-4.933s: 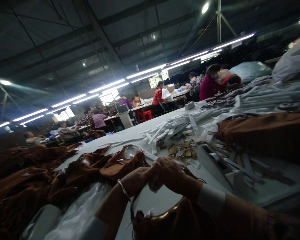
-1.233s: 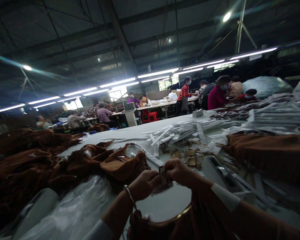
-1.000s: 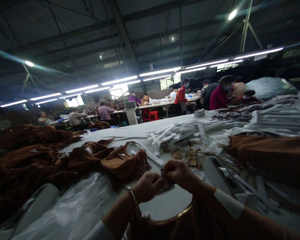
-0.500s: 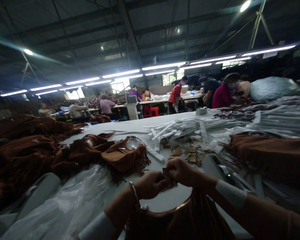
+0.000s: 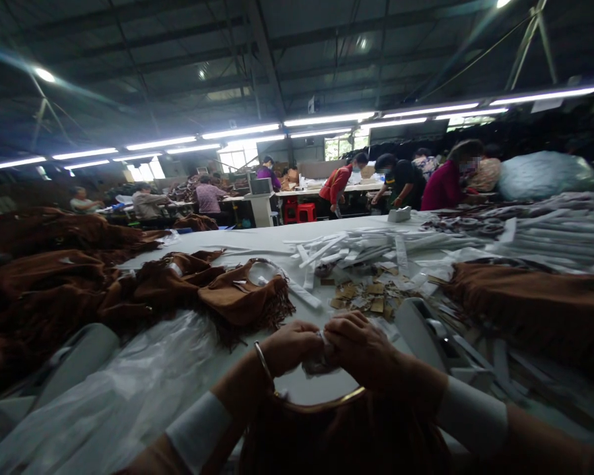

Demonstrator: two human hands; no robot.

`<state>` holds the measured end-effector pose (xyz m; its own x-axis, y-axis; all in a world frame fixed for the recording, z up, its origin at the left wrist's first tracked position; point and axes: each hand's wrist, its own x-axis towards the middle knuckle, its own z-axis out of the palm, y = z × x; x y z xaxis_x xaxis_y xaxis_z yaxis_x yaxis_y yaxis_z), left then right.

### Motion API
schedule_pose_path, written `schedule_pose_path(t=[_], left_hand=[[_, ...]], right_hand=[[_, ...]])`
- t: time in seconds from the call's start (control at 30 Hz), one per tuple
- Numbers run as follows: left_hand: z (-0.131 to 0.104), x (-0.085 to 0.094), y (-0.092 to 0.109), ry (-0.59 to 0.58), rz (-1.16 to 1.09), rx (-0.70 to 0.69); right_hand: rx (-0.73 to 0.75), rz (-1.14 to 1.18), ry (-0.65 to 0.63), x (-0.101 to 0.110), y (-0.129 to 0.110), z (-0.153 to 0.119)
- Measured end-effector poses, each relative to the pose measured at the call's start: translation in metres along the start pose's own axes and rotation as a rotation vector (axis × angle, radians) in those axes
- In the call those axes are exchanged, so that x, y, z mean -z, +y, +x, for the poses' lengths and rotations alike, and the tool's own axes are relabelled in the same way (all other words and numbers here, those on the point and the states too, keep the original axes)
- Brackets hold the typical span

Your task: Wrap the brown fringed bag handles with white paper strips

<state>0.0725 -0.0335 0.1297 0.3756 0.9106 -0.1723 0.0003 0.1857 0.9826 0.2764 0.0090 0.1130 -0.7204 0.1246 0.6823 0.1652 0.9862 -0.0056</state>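
Observation:
A dark brown bag (image 5: pixel 346 435) with a gold-coloured curved rim stands upright right in front of me. Above its rounded opening my two hands meet, fingers closed. Between them is a small crinkled wrap (image 5: pixel 321 361), whitish and see-through; what lies inside it is hard to make out. My left hand (image 5: pixel 292 346) pinches it from the left, with a bangle at the wrist. My right hand (image 5: pixel 359 340) presses over its right side, fingers bent and partly hidden. Beyond my hands lies a brown fringed bag (image 5: pixel 242 297) with a ring-shaped handle.
Brown bags pile up on the left (image 5: pixel 44 277), near a clear plastic sheet (image 5: pixel 129 389). Brown cards (image 5: pixel 371 297) and white strips (image 5: pixel 346 251) are scattered ahead. A grey tape dispenser (image 5: pixel 418 330) stands close to my right arm. More brown material (image 5: pixel 525 297) lies right. Several people work behind.
My right hand has turned and come lower, now covering more of the small piece. The dark flat part seen between my fingers earlier is replaced by the whitish wrap.

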Motion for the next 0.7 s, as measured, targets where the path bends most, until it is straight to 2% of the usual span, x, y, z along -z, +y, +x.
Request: schedule_pose_path(t=[0.1, 0.33, 0.4, 0.47, 0.53, 0.57, 0.63, 0.7], left_hand=[[0.001, -0.002, 0.001, 0.044, -0.089, -0.011], [0.0, -0.001, -0.003, -0.028, 0.14, -0.077], [-0.001, 0.001, -0.002, -0.006, 0.215, -0.091], [-0.003, 0.004, 0.0, 0.034, 0.308, -0.099], [-0.004, 0.007, 0.002, 0.062, 0.406, -0.102], [-0.005, 0.008, 0.003, 0.067, 0.446, -0.102], [-0.004, 0.01, 0.003, 0.062, 0.493, -0.102], [-0.002, 0.01, 0.002, 0.064, 0.501, -0.1]], right_hand=[[0.01, -0.117, 0.028, -0.002, -0.005, -0.003], [-0.055, -0.191, 0.146, -0.006, -0.021, -0.008], [-0.071, -0.185, 0.17, 0.001, -0.025, -0.016], [-0.125, -0.182, 0.191, 0.014, -0.021, -0.035], [-0.296, -0.206, 0.248, 0.034, -0.003, -0.067], [-0.442, -0.225, 0.284, 0.046, 0.01, -0.086], [-0.8, -0.24, 0.367, 0.068, 0.038, -0.128], [-1.212, -0.126, 0.296, 0.086, 0.06, -0.165]])
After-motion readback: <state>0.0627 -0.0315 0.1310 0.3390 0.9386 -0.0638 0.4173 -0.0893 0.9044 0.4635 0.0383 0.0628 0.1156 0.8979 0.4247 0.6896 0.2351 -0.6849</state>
